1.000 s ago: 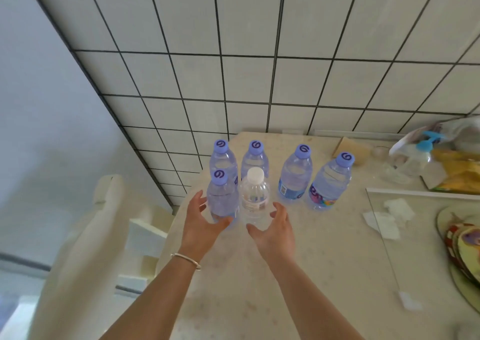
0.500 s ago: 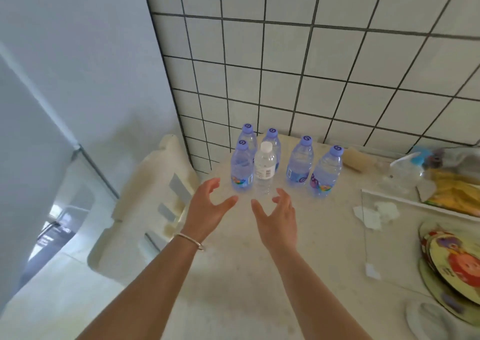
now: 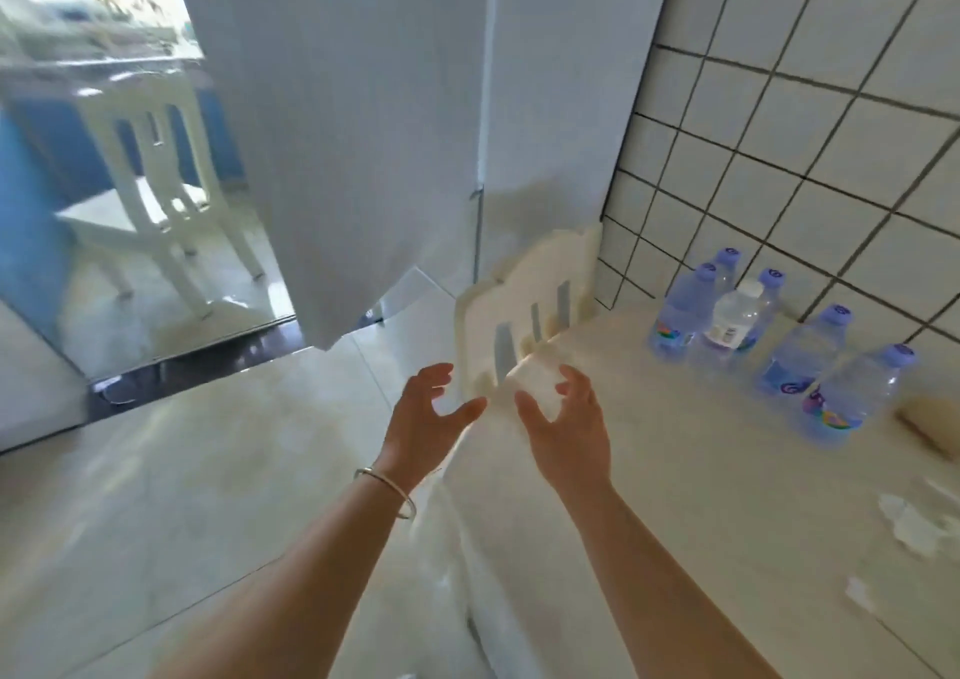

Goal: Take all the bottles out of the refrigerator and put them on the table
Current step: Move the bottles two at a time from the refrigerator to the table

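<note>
Both empty hands, left hand [image 3: 426, 413] and right hand [image 3: 566, 429], spread loosely beside clear plastic bottles [image 3: 737, 320].

Six bottles [image 3: 737, 322] upright, seemingly clustered, on table [image 3: 675, 470].

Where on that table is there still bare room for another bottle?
Bare tabletop lies between the right hand and the bottles. It is crowded by the tiled wall, where six bottles cluster; paper scraps dot the right edge.
</note>
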